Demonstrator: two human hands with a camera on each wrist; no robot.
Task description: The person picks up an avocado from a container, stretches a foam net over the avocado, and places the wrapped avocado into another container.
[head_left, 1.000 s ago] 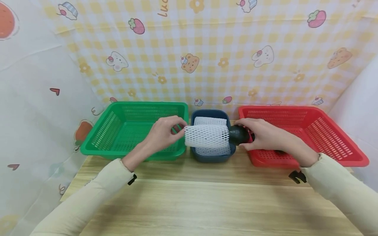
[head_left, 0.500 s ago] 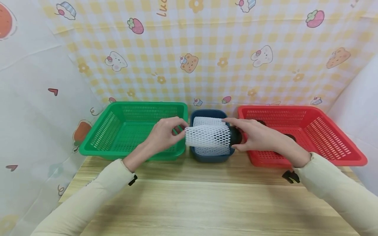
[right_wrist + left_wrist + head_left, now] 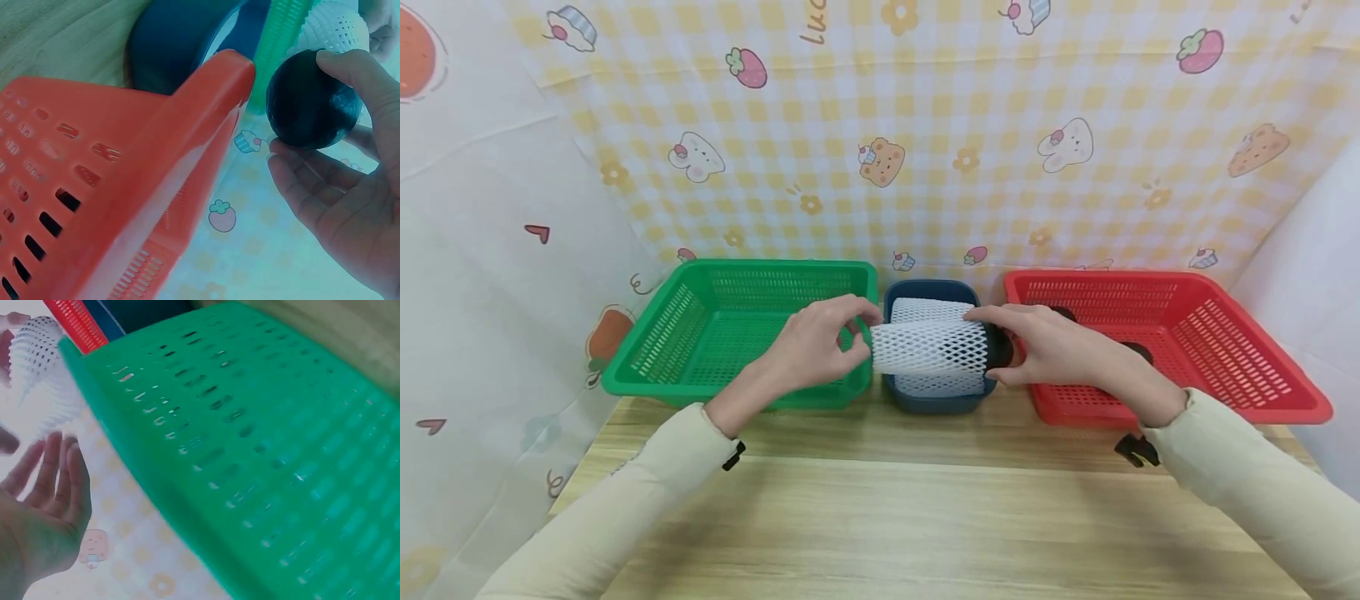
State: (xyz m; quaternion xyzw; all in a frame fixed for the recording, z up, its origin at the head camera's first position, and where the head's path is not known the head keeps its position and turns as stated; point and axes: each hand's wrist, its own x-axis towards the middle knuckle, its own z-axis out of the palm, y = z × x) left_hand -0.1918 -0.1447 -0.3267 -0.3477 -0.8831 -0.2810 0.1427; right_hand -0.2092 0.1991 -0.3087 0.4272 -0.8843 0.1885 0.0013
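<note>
A white foam net sleeve (image 3: 928, 348) lies sideways over the blue bin at the centre of the head view. My left hand (image 3: 822, 342) pinches its left end between thumb and fingers; in the left wrist view those fingers (image 3: 56, 469) are at the net's end. At the opposite end my right hand (image 3: 1048, 343) grips a glossy dark rounded fruit (image 3: 998, 346), partly covered by the net. The right wrist view shows that fruit's smooth end (image 3: 312, 103) between thumb and fingertips. More white foam net (image 3: 940, 385) lies in the bin underneath.
A green basket (image 3: 775, 265) stands left of the blue bin (image 3: 942, 406), and a red basket (image 3: 1225, 408) with dark items (image 3: 1138, 350) in it stands on the right. The wooden table (image 3: 880, 517) extends in front. Behind hangs a checked cloth (image 3: 820, 117).
The right hand has moved left, pushing the dark fruit further into the net, so less of it shows. Its fingertips now reach the net's right end. The left hand has hardly moved.
</note>
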